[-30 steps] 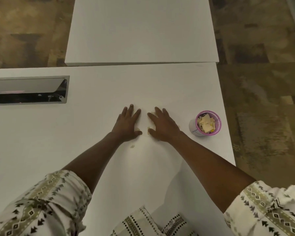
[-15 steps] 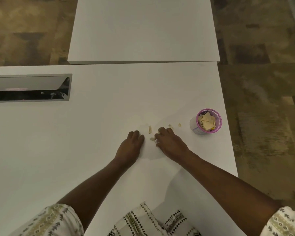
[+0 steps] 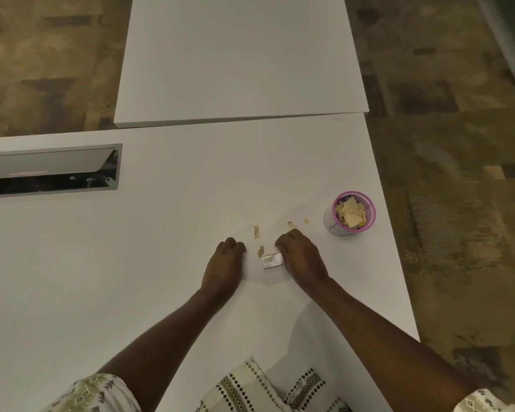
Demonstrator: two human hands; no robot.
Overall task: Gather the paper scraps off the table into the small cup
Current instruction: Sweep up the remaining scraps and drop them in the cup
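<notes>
Torn beige scraps [image 3: 256, 231]; round mesh cup [image 3: 353, 213].

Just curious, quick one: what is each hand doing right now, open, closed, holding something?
Left hand: fingers curled under on the table, nothing visible in it.
Right hand: fingers curled, against a small whitish card; grip unclear.

Small beige paper scraps [image 3: 256, 231] and pink-rimmed mesh cup [image 3: 352, 213]
Four scraps lie loose on the white table [image 3: 131, 263]; the upright cup holds many scraps.
</notes>
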